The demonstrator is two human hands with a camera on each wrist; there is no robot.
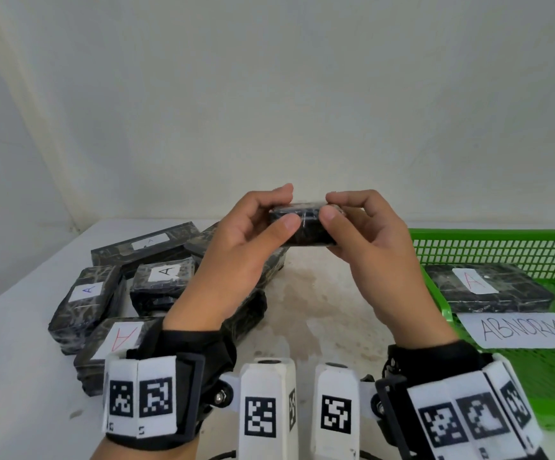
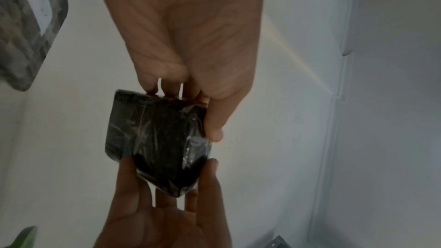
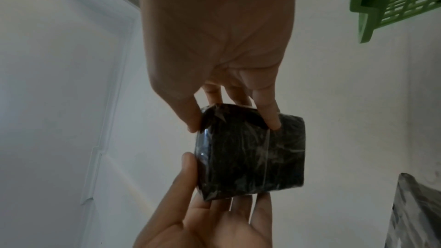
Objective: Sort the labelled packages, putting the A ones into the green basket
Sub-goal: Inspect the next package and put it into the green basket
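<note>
You hold one small dark wrapped package point(image 1: 302, 229) up over the table point(image 1: 319, 293), left hand point(image 1: 236, 257) and right hand point(image 1: 375, 257) each pinching an end between thumb and curled fingers; no label shows on it. One A package point(image 1: 488, 287) lies in the green basket point(image 1: 488, 237) behind a paper sign point(image 1: 521, 330). At least five more packages point(image 1: 86, 300) sit piled on your left, four showing A labels.
</note>
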